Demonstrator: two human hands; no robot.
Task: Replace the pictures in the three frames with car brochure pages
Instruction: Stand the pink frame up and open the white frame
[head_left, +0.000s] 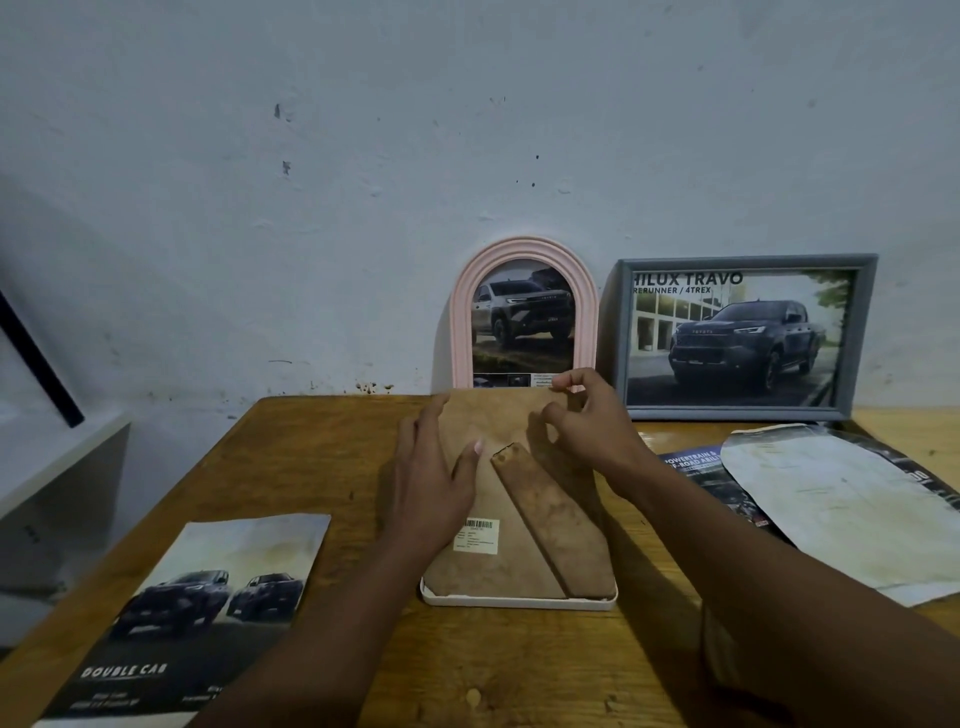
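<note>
The wooden worktop (322, 447) carries everything. At its back right, a grey rectangular frame (860, 338) leans on the wall and holds a Hilux Travo pickup page. At front left a loose "DOUBLE CAB" brochure page (208, 597) lies flat. In the middle, the third frame (519, 603) lies face down, its white rim showing around a brown backing board (509, 566) with a folded easel stand (550, 514) and a barcode label (478, 535). Behind it stands a pink arched frame (460, 312) holding a pickup picture. At right an off-white sheet (831, 499) overlaps a brochure (696, 467).

The left hand (431, 467) rests flat on the backing board, grip apart, fingers straight. The right hand (592, 426) curls at the board's top edge, forefinger on the edge and thumb below. Whether that grip actually clamps the board cannot be told.
</note>
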